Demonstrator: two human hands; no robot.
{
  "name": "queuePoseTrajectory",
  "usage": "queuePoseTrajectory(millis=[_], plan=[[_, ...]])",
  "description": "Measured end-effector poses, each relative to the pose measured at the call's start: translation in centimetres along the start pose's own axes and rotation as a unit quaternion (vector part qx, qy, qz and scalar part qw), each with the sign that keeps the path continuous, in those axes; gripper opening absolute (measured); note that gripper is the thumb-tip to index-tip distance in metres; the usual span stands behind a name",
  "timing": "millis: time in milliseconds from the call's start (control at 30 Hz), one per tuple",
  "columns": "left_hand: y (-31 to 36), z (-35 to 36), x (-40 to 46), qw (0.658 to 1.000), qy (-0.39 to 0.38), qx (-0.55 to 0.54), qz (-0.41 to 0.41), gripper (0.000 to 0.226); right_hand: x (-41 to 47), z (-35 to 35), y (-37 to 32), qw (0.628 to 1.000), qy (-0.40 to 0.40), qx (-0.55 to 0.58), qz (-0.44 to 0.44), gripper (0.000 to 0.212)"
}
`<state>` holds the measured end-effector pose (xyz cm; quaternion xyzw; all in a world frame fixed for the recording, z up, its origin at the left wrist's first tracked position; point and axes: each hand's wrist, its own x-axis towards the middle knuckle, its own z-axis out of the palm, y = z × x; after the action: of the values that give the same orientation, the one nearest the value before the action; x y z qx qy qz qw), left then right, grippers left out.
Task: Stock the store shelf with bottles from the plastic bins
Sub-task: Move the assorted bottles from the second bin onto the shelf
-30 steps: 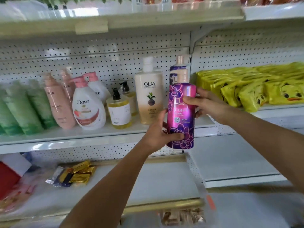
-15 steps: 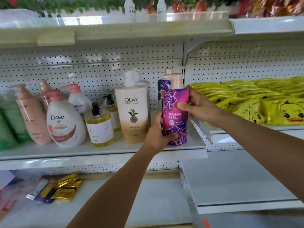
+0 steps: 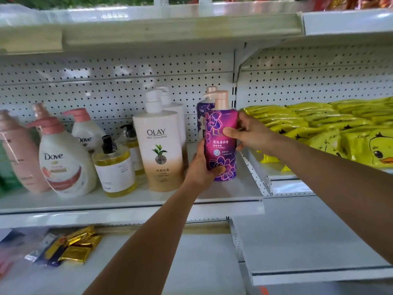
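A purple pump bottle [image 3: 221, 143] with flower print stands upright at the right end of the middle shelf [image 3: 229, 194]. My left hand [image 3: 202, 167] grips its lower left side, thumb across the front. My right hand [image 3: 248, 135] holds its upper right side, thumb on the label. A second purple bottle [image 3: 203, 109] stands right behind it. To the left stand an Olay bottle [image 3: 159, 150], amber bottles [image 3: 114, 167], Dove bottles [image 3: 63, 165] and pink bottles [image 3: 19, 154]. The plastic bins are out of view.
Yellow duck-print packs [image 3: 340, 135] fill the neighbouring shelf on the right. A perforated back panel [image 3: 127, 81] is behind the bottles and an upper shelf [image 3: 148, 33] hangs overhead. Gold sachets [image 3: 72, 245] lie on the lower shelf at left.
Both hands carried the purple bottle up from in front of the shelf edge and onto the shelf, in front of the other purple bottle. The view moved closer.
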<state>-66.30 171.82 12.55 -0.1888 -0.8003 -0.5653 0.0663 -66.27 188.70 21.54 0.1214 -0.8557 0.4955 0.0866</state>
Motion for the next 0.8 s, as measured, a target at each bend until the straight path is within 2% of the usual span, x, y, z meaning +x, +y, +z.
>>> queuePoseTrajectory(millis=[367, 633, 700, 800], plan=[[0.0, -0.3, 0.4, 1.0, -0.013, 0.0, 0.005, 0.099, 0.2, 0.2, -0.2, 1.0, 0.004, -0.001, 0.016, 0.05], [0.9, -0.5, 0.1, 0.998, 0.006, 0.066, -0.02, 0.097, -0.4, 0.7, -1.2, 0.998, 0.022, 0.005, 0.059, 0.048], [1.2, -0.4, -0.2, 0.994, 0.013, 0.104, -0.029, 0.093, -0.8, 1.0, -1.4, 0.997, 0.05, -0.024, 0.048, 0.044], [1.5, -0.6, -1.3, 0.987, 0.036, 0.155, -0.035, 0.076, -1.9, 1.4, -1.3, 0.986, 0.081, -0.145, 0.023, 0.035]])
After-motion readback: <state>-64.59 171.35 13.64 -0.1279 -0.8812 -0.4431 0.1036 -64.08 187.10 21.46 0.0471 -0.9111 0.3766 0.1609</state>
